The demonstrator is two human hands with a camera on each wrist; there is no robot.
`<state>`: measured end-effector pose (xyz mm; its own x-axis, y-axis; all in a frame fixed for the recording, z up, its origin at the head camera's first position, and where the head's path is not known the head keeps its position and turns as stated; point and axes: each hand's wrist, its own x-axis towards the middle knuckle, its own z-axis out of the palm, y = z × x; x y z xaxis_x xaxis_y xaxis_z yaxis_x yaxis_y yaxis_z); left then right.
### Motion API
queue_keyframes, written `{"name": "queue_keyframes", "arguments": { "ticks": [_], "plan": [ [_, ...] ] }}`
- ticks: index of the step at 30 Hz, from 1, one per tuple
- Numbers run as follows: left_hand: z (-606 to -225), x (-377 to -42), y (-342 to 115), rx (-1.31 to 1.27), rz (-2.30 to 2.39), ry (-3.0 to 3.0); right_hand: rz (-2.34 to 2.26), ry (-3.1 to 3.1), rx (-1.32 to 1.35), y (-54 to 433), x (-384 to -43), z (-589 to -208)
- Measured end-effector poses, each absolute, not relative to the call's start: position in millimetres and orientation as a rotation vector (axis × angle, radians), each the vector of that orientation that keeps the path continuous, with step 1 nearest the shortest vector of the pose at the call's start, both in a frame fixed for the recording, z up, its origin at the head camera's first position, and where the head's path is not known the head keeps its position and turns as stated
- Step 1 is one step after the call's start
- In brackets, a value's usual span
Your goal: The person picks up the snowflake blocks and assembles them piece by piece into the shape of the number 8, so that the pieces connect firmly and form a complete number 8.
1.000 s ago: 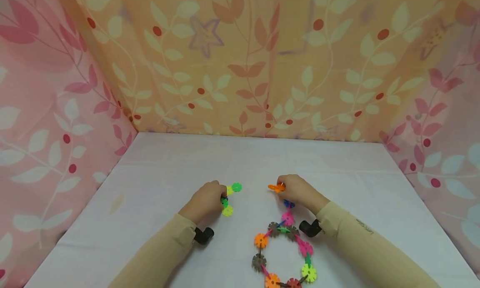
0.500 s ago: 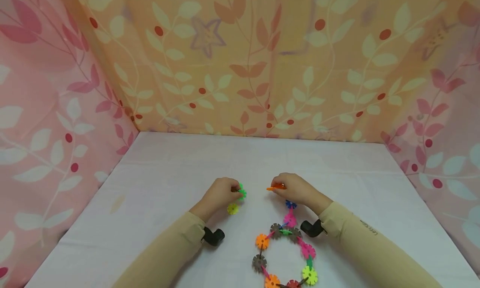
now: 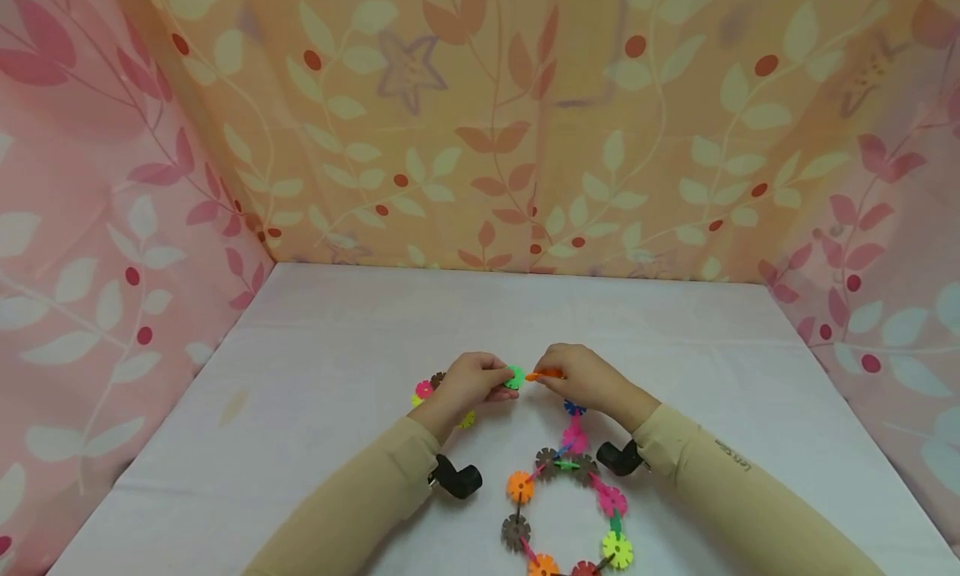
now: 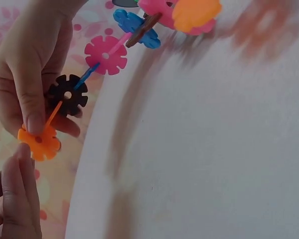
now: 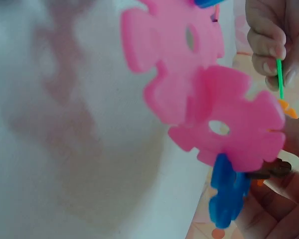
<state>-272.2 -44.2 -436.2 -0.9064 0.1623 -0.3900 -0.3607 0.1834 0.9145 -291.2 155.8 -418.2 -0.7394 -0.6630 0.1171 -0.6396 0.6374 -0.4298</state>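
Observation:
My left hand (image 3: 467,382) pinches a green snowflake disc (image 3: 515,378), an end piece of a short chain with pink (image 3: 423,388) and yellow discs partly hidden by the hand. My right hand (image 3: 588,378) pinches an orange snowflake disc (image 4: 39,142) at the end of another chain. From it run a black disc (image 4: 68,94), a pink disc (image 4: 105,55) and a blue disc (image 4: 137,29) in the left wrist view. The green disc stands edge-on close to the orange one in the right wrist view, where large pink discs (image 5: 229,117) hang in front.
The right hand's chain leads down to a ring of linked discs, including a yellow disc (image 3: 618,549) and a grey-brown disc (image 3: 516,532), over the white tabletop (image 3: 300,476). Patterned curtains (image 3: 487,142) enclose the back and sides. A black wrist camera (image 3: 456,478) sits below each hand.
My left hand has moved right, bringing the green disc up to the orange one, its grip shifting along the chain on the way. The right hand has stayed nearly in place, still holding the orange disc.

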Motion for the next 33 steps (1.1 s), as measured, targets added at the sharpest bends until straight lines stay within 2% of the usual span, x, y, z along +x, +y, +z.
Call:
{"name": "queue_keyframes", "arguments": {
  "ticks": [14,25,33],
  "plan": [
    [-438.7,-270.7,-41.9,-0.152,1.797,2.110,-0.573,2.920,-1.143,151.3,-287.1,-419.2],
    [-440.4,-269.5,-42.2,-0.181,1.735,2.158,-0.594,2.916,-1.283,149.2,-285.0,-419.8],
    [-443.6,-268.5,-41.9,-0.184,1.893,2.003,-0.625,2.940,-1.389,146.0,-285.2,-419.8]
  ]
}}
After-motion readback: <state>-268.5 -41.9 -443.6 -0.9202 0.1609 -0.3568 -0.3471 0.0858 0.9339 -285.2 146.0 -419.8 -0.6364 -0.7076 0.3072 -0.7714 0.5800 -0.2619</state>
